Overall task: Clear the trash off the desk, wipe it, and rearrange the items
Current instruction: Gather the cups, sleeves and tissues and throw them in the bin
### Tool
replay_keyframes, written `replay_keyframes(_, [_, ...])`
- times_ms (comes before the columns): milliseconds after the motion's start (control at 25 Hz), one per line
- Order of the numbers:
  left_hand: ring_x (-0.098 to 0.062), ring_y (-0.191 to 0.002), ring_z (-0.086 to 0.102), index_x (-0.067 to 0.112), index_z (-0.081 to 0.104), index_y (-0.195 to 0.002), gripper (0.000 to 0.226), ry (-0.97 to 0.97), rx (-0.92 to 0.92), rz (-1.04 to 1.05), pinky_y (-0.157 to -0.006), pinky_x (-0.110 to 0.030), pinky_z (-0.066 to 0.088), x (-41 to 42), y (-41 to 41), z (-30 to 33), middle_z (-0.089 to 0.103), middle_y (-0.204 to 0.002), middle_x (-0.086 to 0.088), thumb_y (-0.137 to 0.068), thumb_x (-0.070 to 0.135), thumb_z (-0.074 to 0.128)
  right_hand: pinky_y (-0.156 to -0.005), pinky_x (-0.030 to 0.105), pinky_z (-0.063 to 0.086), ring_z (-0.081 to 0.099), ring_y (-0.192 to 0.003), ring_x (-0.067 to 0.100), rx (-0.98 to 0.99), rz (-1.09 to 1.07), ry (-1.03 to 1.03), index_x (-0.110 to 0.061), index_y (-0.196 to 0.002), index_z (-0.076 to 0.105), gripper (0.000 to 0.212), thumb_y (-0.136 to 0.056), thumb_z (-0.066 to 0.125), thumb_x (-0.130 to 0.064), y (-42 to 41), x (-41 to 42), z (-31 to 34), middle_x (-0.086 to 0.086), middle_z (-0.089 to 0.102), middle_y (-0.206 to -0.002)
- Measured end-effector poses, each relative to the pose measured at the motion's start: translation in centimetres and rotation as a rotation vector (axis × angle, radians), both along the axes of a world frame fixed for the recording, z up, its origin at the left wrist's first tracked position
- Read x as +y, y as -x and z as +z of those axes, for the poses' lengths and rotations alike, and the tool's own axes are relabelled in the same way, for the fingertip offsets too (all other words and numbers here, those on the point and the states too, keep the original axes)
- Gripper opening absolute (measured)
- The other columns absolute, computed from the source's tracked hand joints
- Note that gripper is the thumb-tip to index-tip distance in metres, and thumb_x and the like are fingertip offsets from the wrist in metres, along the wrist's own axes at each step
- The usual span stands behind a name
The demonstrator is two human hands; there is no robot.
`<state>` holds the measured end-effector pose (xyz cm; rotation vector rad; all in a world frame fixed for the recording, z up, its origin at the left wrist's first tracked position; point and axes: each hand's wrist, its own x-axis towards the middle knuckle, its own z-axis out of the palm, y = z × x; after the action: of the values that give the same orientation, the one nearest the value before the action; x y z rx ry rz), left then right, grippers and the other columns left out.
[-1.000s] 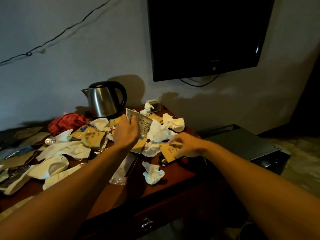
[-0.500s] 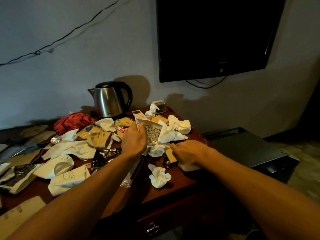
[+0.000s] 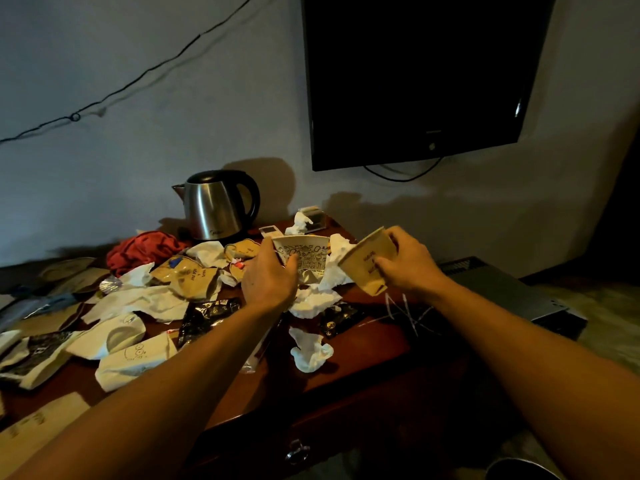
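- Head view: our left hand (image 3: 268, 280) has its fingers curled round a flattened printed paper cup (image 3: 304, 259), thumb across the front, holding it upright above the trash.
- Our right hand (image 3: 407, 265) grips a plain brown paper cup (image 3: 367, 263), tilted with its rim toward the printed one; the two cups sit just beside each other, lifted off the desk (image 3: 363, 348).
- Under both hands we see crumpled white tissues (image 3: 313, 301), and another tissue wad (image 3: 310, 349) lies nearer the desk's front edge.
- A dark foil wrapper (image 3: 207, 318) lies beside our left forearm.
- Further left we see flattened brown and white cups and napkins scattered across the desk.
- At the back stand a steel kettle (image 3: 214, 206) and a red cloth (image 3: 145, 249) just beside it.
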<state>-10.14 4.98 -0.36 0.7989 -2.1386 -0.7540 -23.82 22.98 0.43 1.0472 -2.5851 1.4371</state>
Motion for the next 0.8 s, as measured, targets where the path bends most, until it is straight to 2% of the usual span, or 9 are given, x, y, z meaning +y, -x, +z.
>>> replay_keyframes(80, [-0.024,-0.098,0.064,0.020,0.043,-0.123,0.040,0.002,0.038,-0.058,-0.083,-0.046,0.057,1.2,0.4,0.4,0.066,-0.113,-0.004,-0.092,0.028,0.066,-0.070,0.043,0.061,0.066,-0.091,0.027,-0.158,0.060,-0.010,-0.028,-0.126,0.039,0.050,-0.088,0.060,-0.002,0.7,1.9,0.5,0.008,0.058,-0.108])
replay_keyframes(160, [-0.025,-0.100,0.065,0.021,0.042,-0.126,0.040,0.011,0.042,-0.128,-0.082,-0.044,0.058,2.6,0.9,0.5,0.064,-0.119,-0.007,-0.093,0.020,0.065,-0.068,0.046,0.060,0.066,-0.092,0.031,-0.144,0.071,-0.087,-0.030,-0.132,0.037,0.061,-0.087,0.059,0.004,1.3,3.8,0.8,0.010,0.057,-0.108])
replay_keyframes(280, [-0.025,-0.106,0.064,0.022,0.048,-0.120,0.027,0.022,0.018,-0.216,-0.082,-0.041,0.059,5.1,2.2,0.8,0.063,-0.125,-0.009,-0.096,0.015,0.058,-0.064,0.033,0.057,0.062,-0.098,0.024,-0.187,0.018,-0.067,-0.022,-0.122,0.051,0.047,-0.087,0.058,0.009,2.1,6.8,1.1,0.006,0.056,-0.114])
replay_keyframes(440, [-0.018,-0.095,0.062,0.020,0.054,-0.114,0.017,0.044,-0.010,-0.303,-0.074,-0.032,0.058,8.5,4.8,1.1,0.065,-0.114,-0.005,-0.098,0.015,0.055,-0.077,0.032,0.057,0.062,-0.101,0.021,-0.272,-0.026,-0.004,-0.017,-0.105,0.059,0.023,-0.090,0.059,0.000,3.2,10.8,1.4,0.006,0.060,-0.113])
replay_keyframes(560, [-0.021,-0.100,0.063,0.019,0.055,-0.113,0.014,0.046,-0.037,-0.389,-0.075,-0.030,0.057,11.8,6.7,0.9,0.064,-0.111,-0.003,-0.099,0.016,0.053,-0.081,0.032,0.053,0.060,-0.107,0.023,-0.268,-0.073,-0.003,-0.017,-0.103,0.059,0.022,-0.092,0.056,0.002,4.0,14.1,1.5,0.007,0.060,-0.112])
replay_keyframes(640, [-0.023,-0.104,0.063,0.016,0.055,-0.115,0.015,0.026,-0.078,-0.446,-0.078,-0.031,0.058,14.1,8.1,0.5,0.064,-0.117,-0.007,-0.100,0.016,0.051,-0.082,0.033,0.053,0.059,-0.109,0.023,-0.273,-0.113,-0.019,-0.018,-0.102,0.059,0.023,-0.092,0.055,0.002,4.7,16.1,1.1,0.008,0.060,-0.113])
replay_keyframes(800, [-0.020,-0.103,0.062,0.018,0.058,-0.113,0.015,-0.002,-0.157,-0.529,-0.080,-0.033,0.058,18.6,11.3,-1.2,0.065,-0.120,-0.008,-0.099,0.017,0.053,-0.068,0.026,0.051,0.057,-0.105,0.021,-0.308,-0.208,-0.061,-0.017,-0.105,0.058,0.022,-0.093,0.054,0.000,6.0,20.5,-0.3,0.004,0.058,-0.109])
